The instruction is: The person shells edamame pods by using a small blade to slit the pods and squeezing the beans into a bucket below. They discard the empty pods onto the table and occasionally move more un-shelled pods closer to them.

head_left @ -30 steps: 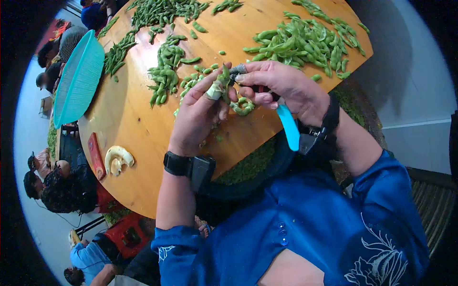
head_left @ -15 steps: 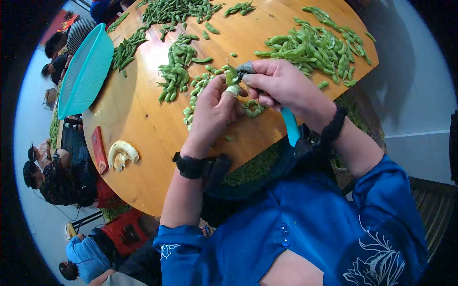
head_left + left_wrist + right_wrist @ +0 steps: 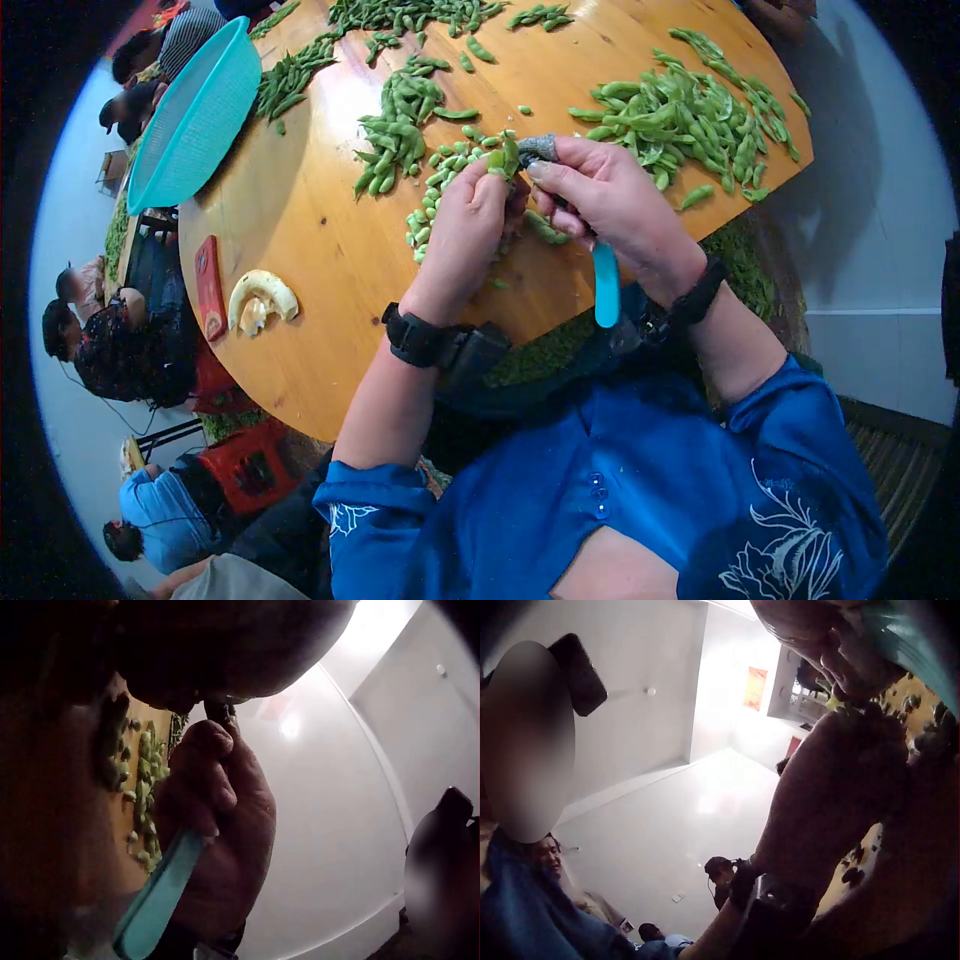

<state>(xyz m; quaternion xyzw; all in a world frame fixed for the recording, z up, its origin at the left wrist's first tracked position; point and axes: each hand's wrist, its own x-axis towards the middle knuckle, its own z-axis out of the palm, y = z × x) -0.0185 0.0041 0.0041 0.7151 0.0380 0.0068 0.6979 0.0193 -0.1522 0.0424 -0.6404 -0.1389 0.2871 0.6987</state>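
In the head view my left hand [image 3: 470,215] pinches a green bean pod [image 3: 508,155] between thumb and fingers. Close against it, my right hand [image 3: 615,195] has its fingers curled round a tool whose flat turquoise handle [image 3: 606,285] sticks out below the little finger. A grey wrap [image 3: 538,148] covers the right index finger, whose tip is at the pod. The tool's working end is hidden by the fingers. The left wrist view shows the same turquoise handle [image 3: 161,900] under the right hand [image 3: 217,810]. Shelled beans [image 3: 430,205] lie on the table just beyond the left hand.
On the wooden table [image 3: 340,290] are a big heap of pods [image 3: 680,115], smaller pod piles [image 3: 400,115], a red phone-like slab [image 3: 208,290] and a pale curved peel-like piece [image 3: 262,300]. A turquoise basket [image 3: 195,115] leans at the left edge. People sit beyond.
The head view has shifted, so the table things appear further right. My left fingers have drawn in over the pod, covering the pale part seen before. The turquoise handle hangs more upright.
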